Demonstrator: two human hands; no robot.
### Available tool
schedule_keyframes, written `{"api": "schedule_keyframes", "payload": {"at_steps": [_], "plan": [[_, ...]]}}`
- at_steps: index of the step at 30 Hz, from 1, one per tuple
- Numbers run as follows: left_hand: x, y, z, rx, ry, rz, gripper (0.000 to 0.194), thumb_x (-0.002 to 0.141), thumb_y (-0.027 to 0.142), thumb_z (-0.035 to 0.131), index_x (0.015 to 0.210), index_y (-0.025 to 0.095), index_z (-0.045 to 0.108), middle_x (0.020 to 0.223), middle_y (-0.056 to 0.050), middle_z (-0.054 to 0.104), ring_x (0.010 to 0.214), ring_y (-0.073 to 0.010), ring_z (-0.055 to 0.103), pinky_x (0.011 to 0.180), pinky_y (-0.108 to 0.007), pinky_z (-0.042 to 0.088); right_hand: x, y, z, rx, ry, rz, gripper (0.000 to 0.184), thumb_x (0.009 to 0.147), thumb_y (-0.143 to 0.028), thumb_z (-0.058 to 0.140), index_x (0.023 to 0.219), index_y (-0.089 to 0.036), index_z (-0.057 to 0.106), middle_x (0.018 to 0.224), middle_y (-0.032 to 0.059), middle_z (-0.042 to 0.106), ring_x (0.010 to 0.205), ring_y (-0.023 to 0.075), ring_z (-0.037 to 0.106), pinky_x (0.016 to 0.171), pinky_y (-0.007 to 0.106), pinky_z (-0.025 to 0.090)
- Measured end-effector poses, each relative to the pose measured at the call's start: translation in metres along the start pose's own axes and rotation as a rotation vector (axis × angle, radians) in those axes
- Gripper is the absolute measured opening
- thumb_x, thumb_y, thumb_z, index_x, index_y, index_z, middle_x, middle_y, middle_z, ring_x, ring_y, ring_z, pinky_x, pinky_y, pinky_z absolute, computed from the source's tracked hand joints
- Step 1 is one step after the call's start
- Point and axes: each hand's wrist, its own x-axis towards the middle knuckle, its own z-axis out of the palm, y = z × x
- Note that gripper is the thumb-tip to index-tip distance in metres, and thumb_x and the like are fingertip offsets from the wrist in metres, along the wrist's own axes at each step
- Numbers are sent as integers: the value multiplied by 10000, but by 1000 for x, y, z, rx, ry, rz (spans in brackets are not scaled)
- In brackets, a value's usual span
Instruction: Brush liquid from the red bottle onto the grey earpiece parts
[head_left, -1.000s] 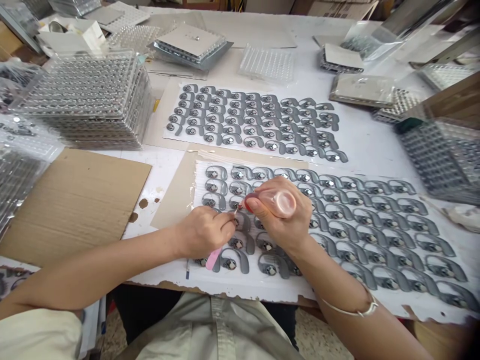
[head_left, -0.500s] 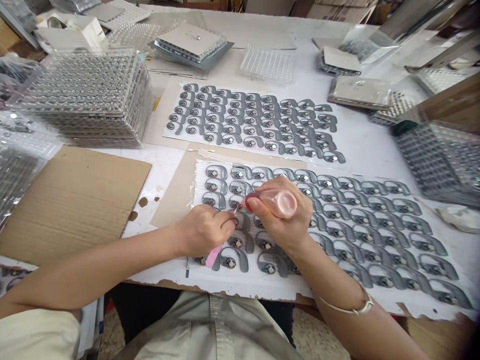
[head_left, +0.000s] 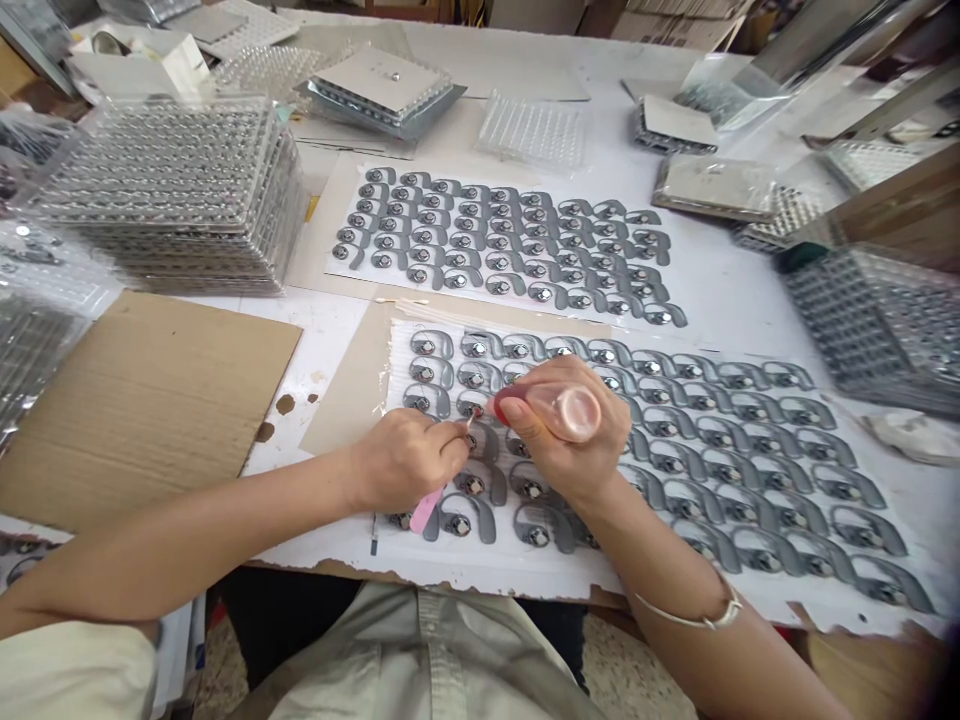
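Observation:
My left hand (head_left: pixel 409 460) pinches a slim pink-handled tool (head_left: pixel 426 510), its fine tip (head_left: pixel 474 416) touching or almost touching the round metal centre of a grey ear-hook piece (head_left: pixel 471 406). My right hand (head_left: pixel 566 430) grips a translucent rubber squeeze bulb (head_left: pixel 577 412) with a red tip (head_left: pixel 499 405), held just right of that tool tip. Rows of similar grey ear-hook pieces (head_left: pixel 675 460) lie on a white sheet (head_left: pixel 397 345) beneath both hands. Several pieces are hidden under my hands. A second sheet of these pieces (head_left: pixel 487 240) lies farther away.
Stacks of clear plastic trays (head_left: pixel 172 190) rise at the left, next to a brown cardboard sheet (head_left: pixel 142 410). A stack of grey-filled trays (head_left: pixel 870 330) stands at the right. Other trays (head_left: pixel 382 90) lie along the back. Torn white paper (head_left: pixel 480 570) edges the table's front.
My hands stay nearly still, with the bulb shifting slightly right. The whole scene drifts a little in the view as my head moves.

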Motion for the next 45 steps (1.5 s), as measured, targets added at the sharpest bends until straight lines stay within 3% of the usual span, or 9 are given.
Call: {"api": "schedule_keyframes", "payload": {"at_steps": [4,10,29,45], "plan": [[-1,0,0,-13,-1,0,163,835,91,519,682,136,555,752,-52,710,508,-130,612,412,-249,456,-1,1,-2,17,50,37,138,767,-212,697,704,-203,574,691,19,632,625,158,582,581,327,488],[-1,-2,-1,-16,-15,20,169,846,90,476,727,131,590,769,-60,711,529,-132,626,408,-250,464,-2,2,-1,10,17,65,124,752,-221,717,782,-201,598,690,13,634,628,156,584,580,315,481],[-1,-1,1,-39,-6,-10,177,850,97,504,687,131,562,724,-52,694,545,-130,634,452,-237,486,0,1,-1,-33,-13,-29,152,752,-200,718,705,-202,573,681,11,621,629,154,588,576,309,498],[-7,-5,3,-107,-121,-79,182,865,159,483,718,135,587,744,-71,684,598,-136,642,525,-225,508,-1,0,-3,-16,-35,-53,167,737,-143,719,740,-200,562,659,1,595,605,136,556,569,298,498]]}}
